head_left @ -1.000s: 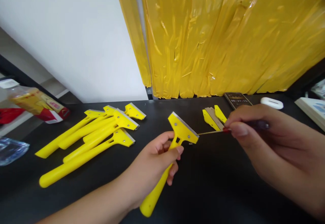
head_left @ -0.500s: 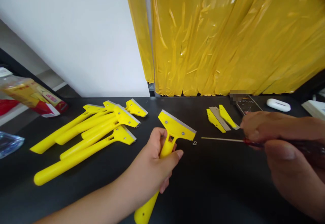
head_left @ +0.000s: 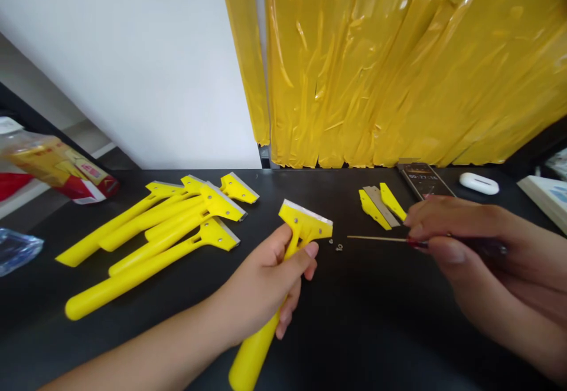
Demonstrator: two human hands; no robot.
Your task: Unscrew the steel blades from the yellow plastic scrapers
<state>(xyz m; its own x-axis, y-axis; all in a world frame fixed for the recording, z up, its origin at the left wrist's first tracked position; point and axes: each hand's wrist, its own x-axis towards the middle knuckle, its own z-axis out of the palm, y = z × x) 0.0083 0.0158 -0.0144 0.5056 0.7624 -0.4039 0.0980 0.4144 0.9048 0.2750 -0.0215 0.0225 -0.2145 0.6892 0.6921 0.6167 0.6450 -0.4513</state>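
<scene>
My left hand [head_left: 277, 282] is wrapped round the neck of a yellow scraper [head_left: 305, 221], its blade edge pointing away from me. Two screws show on the scraper's head. My right hand [head_left: 478, 255] grips a screwdriver [head_left: 376, 238] by its dark red handle, the thin shaft pointing left. The tip is apart from the scraper. Between them a few small screws or nuts [head_left: 339, 247] lie on the black table [head_left: 354, 332]. Behind the shaft lie two loose yellow plates [head_left: 371, 209] and a bare grey blade [head_left: 381, 205].
Several assembled yellow scrapers [head_left: 172, 234] lie in a pile on the left. Farther left are a labelled bottle [head_left: 62, 163] and some clear blue plastic [head_left: 18, 252]. At the back right are a phone [head_left: 427, 183], a white case [head_left: 479, 183] and a white box [head_left: 543, 199].
The scraper's head has tilted and turned in my left hand. Another small metal piece shows beside it on the table. My right hand and the screwdriver have shifted slightly left.
</scene>
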